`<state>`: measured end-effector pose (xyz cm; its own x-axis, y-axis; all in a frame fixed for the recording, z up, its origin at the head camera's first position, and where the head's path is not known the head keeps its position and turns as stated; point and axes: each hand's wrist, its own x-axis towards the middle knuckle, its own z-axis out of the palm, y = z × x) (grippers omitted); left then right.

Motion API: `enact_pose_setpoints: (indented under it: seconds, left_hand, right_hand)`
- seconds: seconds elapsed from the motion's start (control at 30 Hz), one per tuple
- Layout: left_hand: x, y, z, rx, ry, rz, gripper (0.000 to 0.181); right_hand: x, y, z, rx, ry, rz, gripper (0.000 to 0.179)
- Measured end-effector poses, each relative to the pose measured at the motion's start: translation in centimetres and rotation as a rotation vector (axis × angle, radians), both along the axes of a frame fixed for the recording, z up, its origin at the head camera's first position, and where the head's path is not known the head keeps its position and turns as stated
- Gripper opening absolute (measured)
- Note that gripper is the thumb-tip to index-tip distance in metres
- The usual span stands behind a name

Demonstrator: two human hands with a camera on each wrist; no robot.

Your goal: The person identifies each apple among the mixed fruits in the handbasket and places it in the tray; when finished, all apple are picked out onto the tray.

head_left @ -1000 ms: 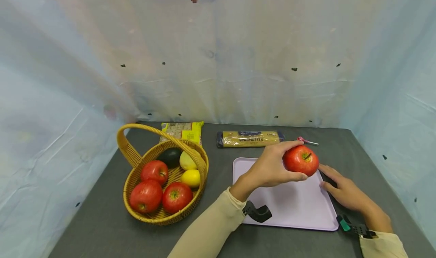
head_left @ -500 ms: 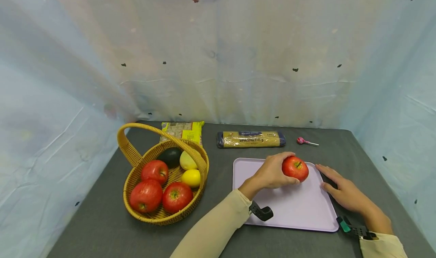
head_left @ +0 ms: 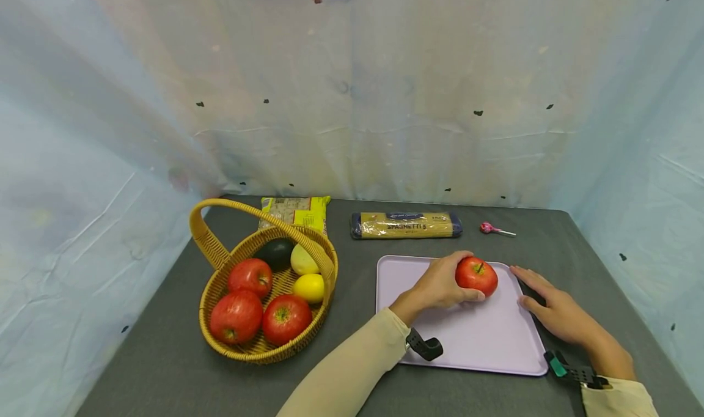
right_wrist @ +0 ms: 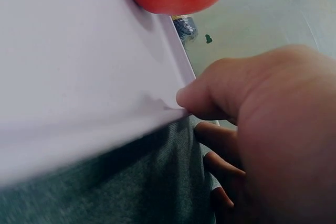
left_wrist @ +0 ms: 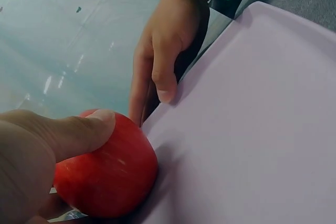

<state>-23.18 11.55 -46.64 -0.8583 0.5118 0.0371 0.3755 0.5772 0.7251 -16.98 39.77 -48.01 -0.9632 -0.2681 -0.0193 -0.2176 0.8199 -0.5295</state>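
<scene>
My left hand (head_left: 442, 282) holds a red apple (head_left: 477, 276) low over the far right part of a lilac tray (head_left: 462, 337). Its thumb lies along the near side of the apple (left_wrist: 118, 166), and the other fingers are mostly hidden behind it. The apple appears to sit on the tray surface, close to a shadow. At the tray's right edge rests my right hand (head_left: 561, 310), its fingers fairly straight. In the right wrist view the thumb of the right hand (right_wrist: 283, 114) touches the tray rim (right_wrist: 181, 51), while the fingers lie outside it.
Left of the tray stands a yellow wicker basket (head_left: 206, 325) with a tall handle, holding several fruits, among them red apples (head_left: 236, 317) and a lemon (head_left: 309, 288). Behind are a yellow bag (head_left: 313, 212), a spaghetti pack (head_left: 407, 225) and a lollipop (head_left: 495, 228). Curtains surround the grey table.
My left hand has lowered the apple toward the tray and drawn it slightly left, mostly in the first half second. My right hand has stayed at the tray's edge.
</scene>
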Motion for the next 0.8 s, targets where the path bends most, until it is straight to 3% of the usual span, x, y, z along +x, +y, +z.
enact_pose_setpoints:
  seconds: [0.23, 0.33, 0.43, 0.6, 0.8]
  left_hand:
    - [0.2, -0.2, 0.4, -0.042, 0.024, 0.03, 0.09]
    - [0.6, -0.4, 1.4, -0.049, 0.08, 0.047, 0.092]
    - [1.7, -0.8, 3.3, -0.035, 0.138, 0.044, 0.093]
    - [4.5, -2.5, 6.3, 0.044, 0.173, -0.066, 0.091]
    - [7.9, -5.9, 8.2, 0.127, 0.179, -0.252, 0.083]
  right_hand:
    - [-0.3, -0.2, 0.1, -0.003, -0.003, 0.009, 0.068]
    - [-0.5, -0.3, 0.0, 0.001, 0.0, 0.014, 0.067]
    - [-0.7, -0.3, -0.1, 0.005, 0.014, 0.021, 0.066]
    - [-0.7, -0.2, -0.3, 0.012, 0.013, 0.019, 0.066]
    - [-0.2, 0.2, -0.5, -0.008, -0.001, -0.001, 0.066]
